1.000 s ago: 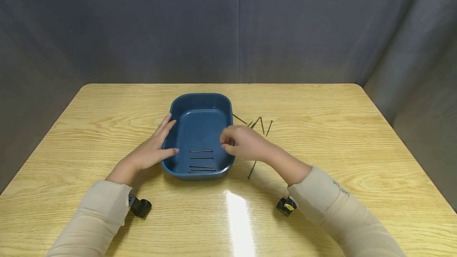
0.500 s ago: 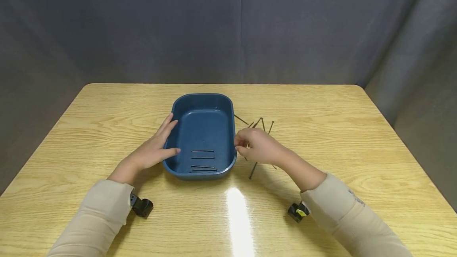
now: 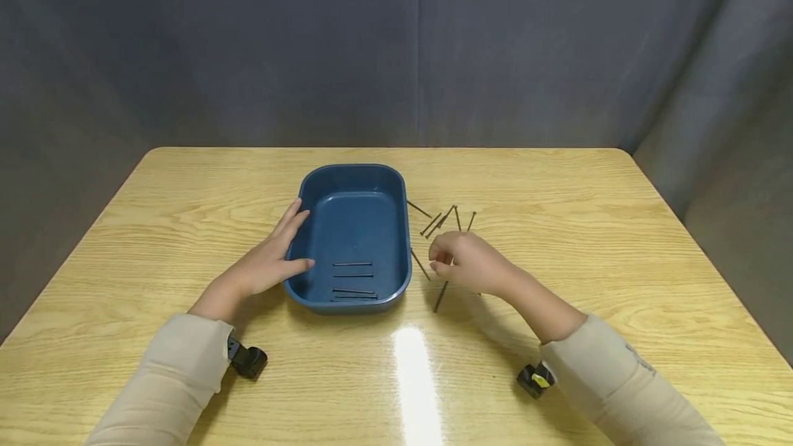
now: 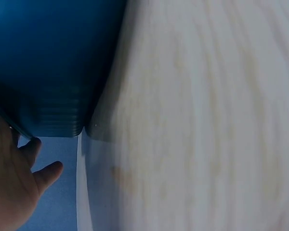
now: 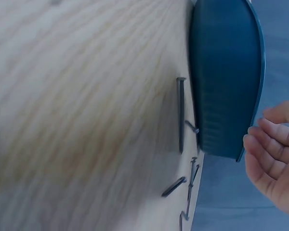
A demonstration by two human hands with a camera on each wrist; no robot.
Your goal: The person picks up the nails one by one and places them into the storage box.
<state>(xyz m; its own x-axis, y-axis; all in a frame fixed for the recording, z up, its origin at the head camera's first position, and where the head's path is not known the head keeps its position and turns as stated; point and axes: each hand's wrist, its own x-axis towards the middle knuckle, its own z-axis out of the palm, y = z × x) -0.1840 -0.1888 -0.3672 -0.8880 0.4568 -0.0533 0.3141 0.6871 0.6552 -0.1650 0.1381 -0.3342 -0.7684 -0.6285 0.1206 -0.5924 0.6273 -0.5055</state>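
Note:
A blue plastic tub (image 3: 356,226) stands left of the table's middle, with several dark nails (image 3: 353,276) lying crosswise near its front end. My left hand (image 3: 263,263) rests on the tub's left rim, fingers spread and thumb over the inside. In the left wrist view that hand (image 4: 12,178) shows at the tub's rim. To the right of the tub, my right hand (image 3: 473,263) hovers above scattered nails, covering part of some. Seen from the right wrist, its fingers (image 5: 267,144) are loosely bent with nothing between them, above a loose nail (image 5: 181,115).
More loose nails (image 3: 438,224) lie on the wooden table (image 3: 557,226) behind the right hand, some crossing. One nail (image 3: 420,265) lies close against the tub's right wall. A grey curtain (image 3: 396,54) hangs behind the table.
My right hand has moved right, from over the tub's right rim to above the loose nails. The left hand stays on the rim, and the nails in the tub lie as before.

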